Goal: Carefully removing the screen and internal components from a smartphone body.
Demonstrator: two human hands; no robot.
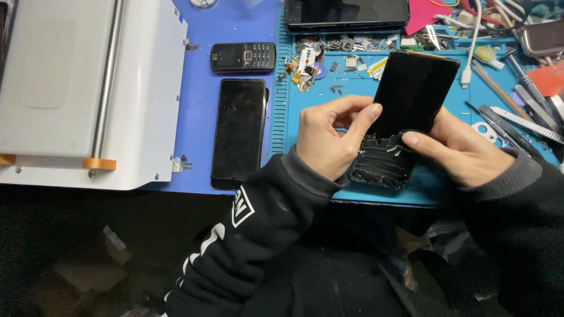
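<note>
Both my hands hold a black phone screen panel (414,88) tilted above the blue work mat (346,111). Its lower end (382,167) is cracked and crumpled, with glue or glass strips peeling. My left hand (329,138) grips the panel's left edge, thumb pressed on the dark glass. My right hand (458,147) supports it from the right, thumb resting on the broken lower part. Both wrists wear dark sleeves.
A black smartphone (238,132) lies face up on the blue table, a small keypad phone (242,57) beyond it. A white machine (88,88) fills the left. Another dark phone (346,13) lies at the top. Small parts (311,61), tweezers and tools (517,111) clutter the mat.
</note>
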